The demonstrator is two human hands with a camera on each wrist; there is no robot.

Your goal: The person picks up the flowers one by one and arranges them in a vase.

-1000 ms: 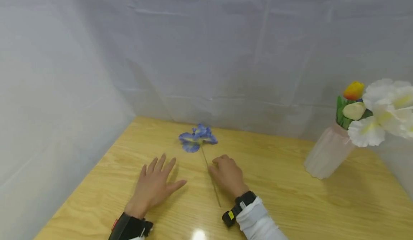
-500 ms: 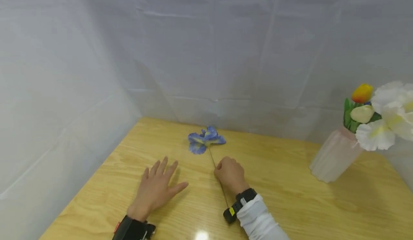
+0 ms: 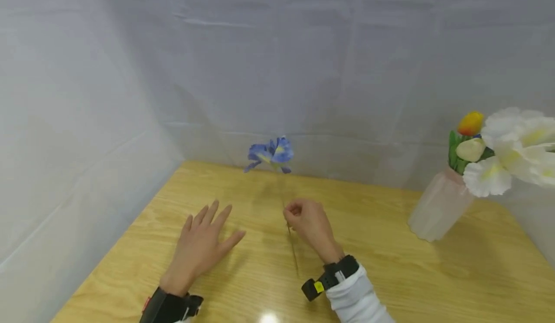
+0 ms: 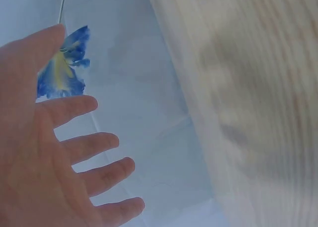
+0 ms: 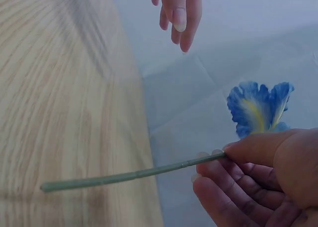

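A blue artificial iris (image 3: pixel 272 153) with yellow streaks and a thin green stem is held above the table. My right hand (image 3: pixel 313 226) pinches its stem partway down between thumb and fingertips. In the right wrist view, the bare lower stem (image 5: pixel 134 174) sticks out past the fingertips, with the blue petals (image 5: pixel 258 108) behind the thumb. My left hand (image 3: pixel 197 248) hovers over the table left of the stem, fingers spread and straight, holding nothing. From the left wrist, its thumb overlaps part of the blue petals (image 4: pixel 62 75).
A pale pink ribbed vase (image 3: pixel 440 206) stands at the table's right. It bears a large white flower (image 3: pixel 518 149), a cream tulip (image 3: pixel 470 149) and a yellow-orange tulip (image 3: pixel 471 123). White sheeting (image 3: pixel 303 72) hangs behind the wooden table (image 3: pixel 368 265).
My right hand has closed its fingers on the stem and raised the iris off the table, its bloom now higher. The left hand stays spread in about the same place.
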